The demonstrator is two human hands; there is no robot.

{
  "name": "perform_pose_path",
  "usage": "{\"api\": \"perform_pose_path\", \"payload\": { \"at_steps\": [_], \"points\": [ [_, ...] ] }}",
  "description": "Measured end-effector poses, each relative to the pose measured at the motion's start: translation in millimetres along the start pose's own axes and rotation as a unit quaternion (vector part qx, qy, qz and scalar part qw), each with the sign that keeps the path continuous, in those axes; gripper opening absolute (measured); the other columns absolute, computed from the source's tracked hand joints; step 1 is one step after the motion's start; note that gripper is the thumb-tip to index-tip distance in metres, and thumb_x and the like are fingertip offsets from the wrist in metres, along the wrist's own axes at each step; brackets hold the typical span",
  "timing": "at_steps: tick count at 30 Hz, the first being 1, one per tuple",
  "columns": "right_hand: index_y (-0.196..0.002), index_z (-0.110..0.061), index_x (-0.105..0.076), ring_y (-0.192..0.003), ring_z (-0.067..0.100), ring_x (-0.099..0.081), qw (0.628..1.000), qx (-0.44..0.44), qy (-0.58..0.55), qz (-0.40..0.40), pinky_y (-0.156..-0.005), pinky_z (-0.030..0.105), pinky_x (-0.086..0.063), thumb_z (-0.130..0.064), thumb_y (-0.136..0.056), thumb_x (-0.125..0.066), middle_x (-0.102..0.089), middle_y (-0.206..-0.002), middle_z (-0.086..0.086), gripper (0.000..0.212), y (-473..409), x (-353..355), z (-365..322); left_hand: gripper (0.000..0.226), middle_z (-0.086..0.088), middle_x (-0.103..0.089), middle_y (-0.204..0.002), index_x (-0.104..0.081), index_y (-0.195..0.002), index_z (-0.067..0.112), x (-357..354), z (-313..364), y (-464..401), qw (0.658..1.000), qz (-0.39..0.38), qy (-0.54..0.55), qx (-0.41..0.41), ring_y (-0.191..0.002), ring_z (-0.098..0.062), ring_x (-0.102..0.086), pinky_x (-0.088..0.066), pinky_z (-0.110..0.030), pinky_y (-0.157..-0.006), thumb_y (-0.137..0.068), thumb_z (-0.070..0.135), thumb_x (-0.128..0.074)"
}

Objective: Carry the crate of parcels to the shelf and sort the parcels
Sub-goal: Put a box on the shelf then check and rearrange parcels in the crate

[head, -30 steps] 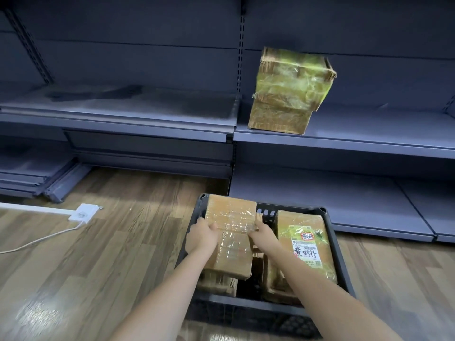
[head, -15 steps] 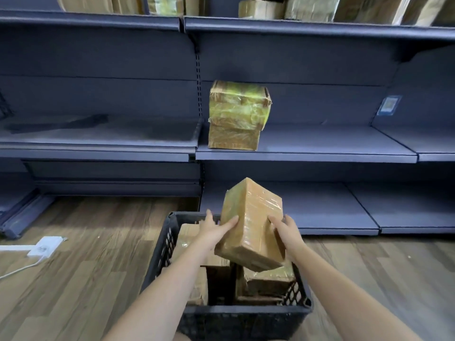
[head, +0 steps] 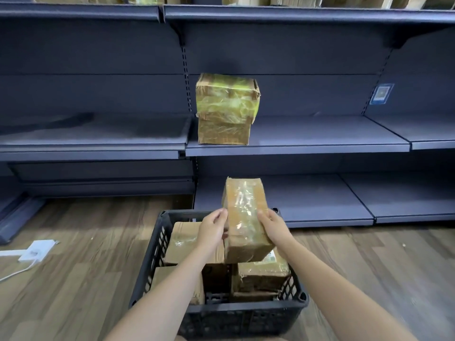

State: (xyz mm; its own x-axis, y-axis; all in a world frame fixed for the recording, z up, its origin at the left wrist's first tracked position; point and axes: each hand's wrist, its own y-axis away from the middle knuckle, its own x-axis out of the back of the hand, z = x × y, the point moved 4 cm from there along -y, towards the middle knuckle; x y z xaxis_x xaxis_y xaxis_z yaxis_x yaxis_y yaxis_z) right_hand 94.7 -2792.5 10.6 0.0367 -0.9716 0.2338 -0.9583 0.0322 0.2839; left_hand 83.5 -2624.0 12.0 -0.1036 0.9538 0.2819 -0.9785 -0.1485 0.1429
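A dark plastic crate [head: 246,316] stands on the wooden floor in front of me with several taped cardboard parcels inside. Above it I hold a long brown parcel [head: 246,222] wrapped in clear tape, tilted with its far end up. My left hand [head: 213,230] grips its left side and my right hand [head: 273,226] grips its right side. On the middle shelf [head: 320,150] stand two parcels stacked, a yellow-taped box [head: 227,98] on a smaller brown box [head: 222,132].
Dark blue shelving runs across the whole view; the low shelf [head: 307,200] lies just behind the crate. More parcels line the top shelf [head: 295,1]. A white power strip [head: 37,249] with its cable lies on the floor at left.
Both hands lifted the long parcel out of the crate and raised it toward the shelf. My view tilted up, so the upper shelf came into sight.
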Motion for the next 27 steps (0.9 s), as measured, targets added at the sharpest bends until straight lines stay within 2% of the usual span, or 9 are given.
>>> {"api": "perform_pose_path", "payload": {
  "at_steps": [4, 8, 13, 17, 19, 21, 23, 25, 27],
  "points": [
    [-0.111, -0.014, -0.058, -0.088, 0.026, -0.065, 0.967, -0.09, -0.238, 0.011, -0.077, 0.037, -0.053, -0.029, -0.1, -0.039, -0.068, -0.103, 0.009, 0.026, -9.8, 17.5, 29.2, 0.034, -0.002, -0.057, -0.132, -0.059, -0.126, 0.016, -4.1, 3.2, -4.3, 0.996, -0.02, -0.074, -0.054, -0.113, -0.013, -0.054, -0.046, -0.024, -0.092, -0.092, 0.018, -0.059],
    [-0.117, -0.015, -0.058, -0.096, 0.03, -0.065, 0.943, -0.116, -0.311, 0.002, -0.086, 0.043, -0.053, -0.032, -0.101, -0.036, -0.067, -0.113, 0.014, 0.033, -12.9, 22.1, 51.8, 0.107, -0.008, -0.019, -0.157, -0.015, -0.151, 0.014, -4.3, -11.5, -8.3, 0.987, 0.005, -0.121, 0.105, -0.145, -0.027, -0.019, -0.025, -0.045, -0.115, -0.071, 0.054, -0.074],
    [-0.14, -0.024, -0.044, -0.12, 0.026, -0.053, 0.995, -0.062, -0.063, 0.038, -0.107, 0.046, -0.04, -0.031, -0.1, -0.034, -0.052, -0.136, 0.007, 0.042, -18.8, 20.1, 49.6, 0.054, -0.003, -0.052, -0.139, -0.047, -0.134, 0.01, -19.1, -17.1, -5.0, 0.993, -0.054, -0.078, 0.063, -0.127, -0.019, -0.049, -0.042, -0.028, -0.093, -0.087, 0.027, -0.067],
    [-0.134, -0.019, -0.05, -0.117, 0.031, -0.053, 0.994, -0.089, 0.021, 0.056, -0.105, 0.047, -0.041, -0.063, -0.085, -0.034, -0.045, -0.139, 0.014, 0.068, -21.3, 16.8, 53.1, 0.084, -0.003, -0.038, -0.15, -0.03, -0.146, 0.012, -19.6, -31.1, -8.4, 0.994, 0.021, -0.05, 0.095, -0.138, -0.023, -0.038, -0.037, -0.04, -0.108, -0.078, 0.027, -0.076],
    [-0.13, -0.022, -0.056, -0.112, 0.024, -0.059, 0.993, -0.121, 0.003, 0.008, -0.099, 0.041, -0.047, -0.081, -0.072, -0.036, -0.058, -0.129, 0.008, 0.085, -16.6, 13.7, 55.1, 0.075, -0.003, -0.052, -0.139, -0.043, -0.136, 0.013, -23.3, -40.0, -13.8, 0.992, 0.019, -0.049, 0.115, -0.126, -0.023, -0.051, -0.045, -0.039, -0.103, -0.073, 0.028, -0.08],
    [-0.121, -0.025, -0.06, -0.101, 0.012, -0.061, 0.991, -0.118, -0.002, -0.062, -0.089, 0.031, -0.048, -0.073, -0.081, -0.04, -0.066, -0.111, -0.004, 0.066, -6.4, 11.3, 48.8, 0.055, -0.001, -0.063, -0.123, -0.056, -0.122, 0.013, -26.7, -41.4, -14.5, 0.993, 0.014, -0.057, 0.101, -0.113, -0.02, -0.059, -0.052, -0.035, -0.092, -0.074, 0.025, -0.08],
    [-0.12, -0.028, -0.053, -0.103, 0.012, -0.053, 0.988, -0.121, -0.015, -0.09, -0.098, 0.035, -0.04, -0.062, -0.085, -0.05, -0.062, -0.107, -0.012, 0.049, -7.9, 16.2, 55.6, 0.048, 0.0, -0.062, -0.122, -0.057, -0.12, 0.014, -26.1, -39.7, -15.7, 0.994, 0.037, -0.061, 0.078, -0.112, -0.018, -0.058, -0.05, -0.033, -0.09, -0.077, 0.022, -0.077],
    [-0.127, -0.025, -0.053, -0.109, 0.018, -0.054, 0.987, -0.116, -0.042, -0.105, -0.107, 0.044, -0.037, -0.06, -0.076, -0.062, -0.066, -0.115, -0.009, 0.062, -12.5, 22.5, 63.9, 0.046, -0.001, -0.06, -0.123, -0.054, -0.121, 0.014, -22.9, -38.0, -18.6, 0.994, 0.06, -0.07, 0.056, -0.113, -0.018, -0.057, -0.047, -0.032, -0.088, -0.081, 0.023, -0.073],
    [-0.123, -0.02, -0.061, -0.099, 0.02, -0.065, 0.986, -0.11, -0.065, -0.104, -0.093, 0.041, -0.049, -0.048, -0.079, -0.066, -0.072, -0.109, 0.0, 0.052, -17.3, 29.0, 63.3, 0.053, -0.003, -0.058, -0.124, -0.048, -0.127, 0.015, -19.3, -32.2, -20.1, 0.993, 0.06, -0.098, 0.035, -0.113, -0.019, -0.056, -0.047, -0.033, -0.088, -0.082, 0.03, -0.071]
  ]
}}
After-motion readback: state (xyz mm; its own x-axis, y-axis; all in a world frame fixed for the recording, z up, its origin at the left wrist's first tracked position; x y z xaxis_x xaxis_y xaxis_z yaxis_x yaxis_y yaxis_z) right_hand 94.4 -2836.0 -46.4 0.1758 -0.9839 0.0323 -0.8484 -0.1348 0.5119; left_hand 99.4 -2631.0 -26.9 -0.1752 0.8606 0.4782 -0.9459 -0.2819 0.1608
